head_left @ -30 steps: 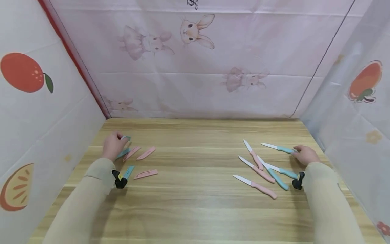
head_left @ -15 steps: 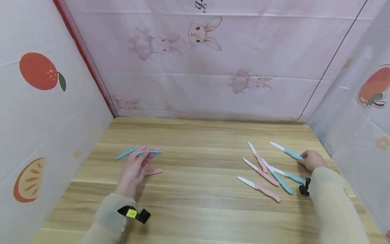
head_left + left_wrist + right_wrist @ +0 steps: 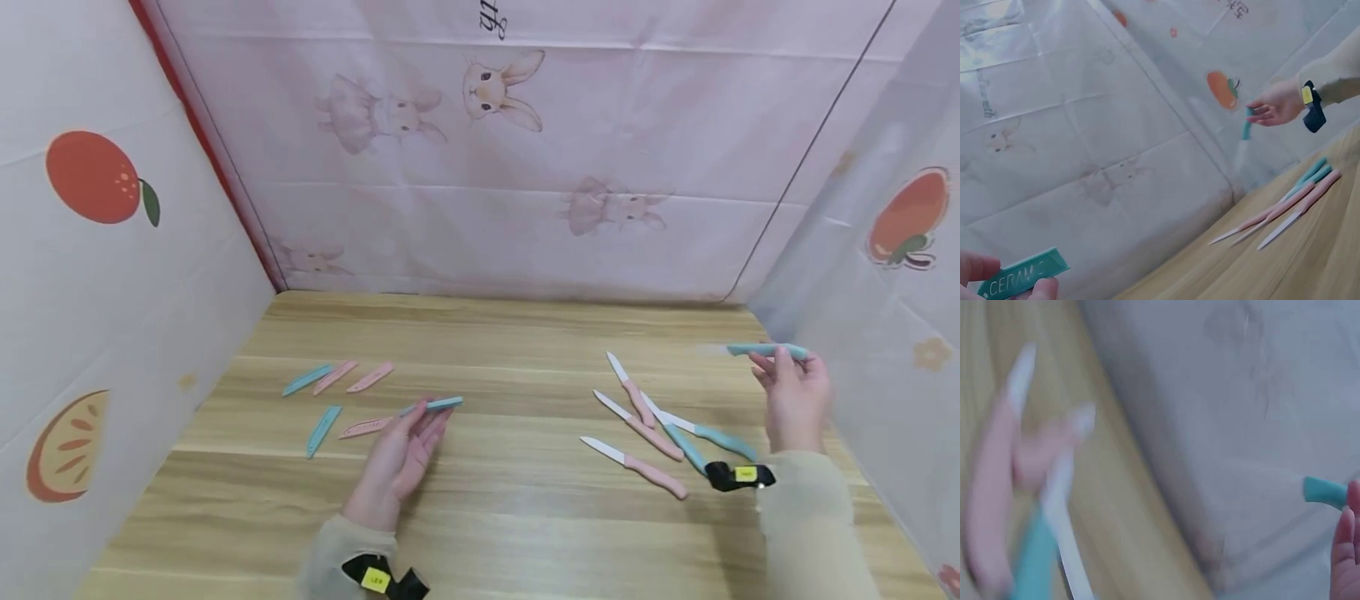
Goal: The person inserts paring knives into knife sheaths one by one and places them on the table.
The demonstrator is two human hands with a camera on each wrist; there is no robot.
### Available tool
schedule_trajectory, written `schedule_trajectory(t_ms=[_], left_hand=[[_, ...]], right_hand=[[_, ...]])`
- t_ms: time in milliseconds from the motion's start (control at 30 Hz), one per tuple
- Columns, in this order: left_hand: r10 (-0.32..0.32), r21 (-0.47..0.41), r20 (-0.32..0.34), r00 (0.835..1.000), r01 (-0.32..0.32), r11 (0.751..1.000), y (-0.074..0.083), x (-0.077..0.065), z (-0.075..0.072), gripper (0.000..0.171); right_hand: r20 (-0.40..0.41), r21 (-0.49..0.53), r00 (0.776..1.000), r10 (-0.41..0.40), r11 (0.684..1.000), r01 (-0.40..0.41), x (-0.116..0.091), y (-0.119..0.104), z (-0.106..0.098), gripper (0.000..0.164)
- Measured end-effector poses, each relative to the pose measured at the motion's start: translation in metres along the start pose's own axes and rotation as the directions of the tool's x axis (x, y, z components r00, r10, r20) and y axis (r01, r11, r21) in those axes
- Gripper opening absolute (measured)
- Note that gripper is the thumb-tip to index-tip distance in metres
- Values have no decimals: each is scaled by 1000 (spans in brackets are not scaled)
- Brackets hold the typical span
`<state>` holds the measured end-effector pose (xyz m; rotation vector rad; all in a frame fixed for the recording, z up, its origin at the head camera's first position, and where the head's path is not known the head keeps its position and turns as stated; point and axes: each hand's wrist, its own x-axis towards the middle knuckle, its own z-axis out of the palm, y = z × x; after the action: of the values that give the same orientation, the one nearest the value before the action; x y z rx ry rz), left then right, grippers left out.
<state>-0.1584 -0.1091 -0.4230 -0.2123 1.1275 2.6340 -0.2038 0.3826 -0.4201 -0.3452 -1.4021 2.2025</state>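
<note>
My left hand [image 3: 401, 458] pinches a teal knife sheath [image 3: 447, 403] above the table; raised lettering shows on the sheath [image 3: 1025, 273] in the left wrist view. On the right, my right hand [image 3: 799, 404] holds a teal-handled paring knife [image 3: 753, 349] up off the table, its pale, blurred blade pointing left. Fingers partly cover its handle [image 3: 1325, 491] in the right wrist view. Near the left hand lie three pink sheaths [image 3: 371, 378] and two teal sheaths [image 3: 323, 431]. Three pink-handled knives [image 3: 656, 478] and two teal-handled knives [image 3: 726, 442] lie below the right hand, some crossing.
The wooden table [image 3: 495, 517] meets a pink printed back curtain [image 3: 480, 233]. White printed sheets stand along the left side [image 3: 135, 333] and the right side [image 3: 862, 283]. The loose knives have bare blades, pointing mostly to the upper left.
My left hand has carried the teal sheath from the far-left group toward the middle. My right hand has lifted the teal-handled knife off the table and turned palm-inward.
</note>
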Motion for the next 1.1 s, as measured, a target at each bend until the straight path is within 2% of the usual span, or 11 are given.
schedule_trajectory(t_ms=[33, 100, 167, 200, 267, 400, 433, 500, 600, 767, 1100], left_hand=[[-5, 5, 14, 1000, 5, 1000, -2, -1, 2, 19], [-14, 10, 33, 999, 14, 1000, -6, -2, 7, 19], [-24, 13, 37, 999, 23, 1000, -9, -2, 11, 18], [-28, 11, 39, 999, 28, 1000, -10, -2, 13, 18], [-42, 9, 52, 998, 41, 999, -12, -1, 16, 18], [-53, 49, 107, 993, 48, 998, -16, 2, 20, 23], [-48, 64, 116, 992, 40, 997, -16, 3, 21, 24], [-37, 78, 129, 991, 27, 997, -16, 5, 22, 26], [-31, 92, 128, 991, 19, 996, -18, 8, 25, 29], [-51, 116, 81, 995, 42, 992, -24, 13, 32, 32], [-48, 153, 71, 996, 36, 987, -31, 20, 41, 32]], right_hand=[[-30, 130, 1000, -5, 992, 9, -15, -4, 16, 31], [-53, 342, 999, -9, 939, 27, -39, -3, 41, 25], [-59, 456, 998, -4, 890, 30, -55, 8, 57, 20], [-38, 502, 999, -12, 864, 30, -56, 22, 57, 17], [4, 503, 1000, -15, 864, 11, -62, 48, 59, 19], [89, 380, 995, -33, 925, -3, -68, 107, 59, 34], [93, 343, 995, -35, 939, 1, -73, 116, 66, 38], [102, 317, 994, -37, 949, 3, -79, 133, 75, 41], [114, 297, 993, -22, 955, -13, -94, 145, 91, 44], [122, 276, 993, -7, 961, -27, -115, 151, 105, 52], [94, 210, 995, 22, 977, -42, -120, 158, 108, 48]])
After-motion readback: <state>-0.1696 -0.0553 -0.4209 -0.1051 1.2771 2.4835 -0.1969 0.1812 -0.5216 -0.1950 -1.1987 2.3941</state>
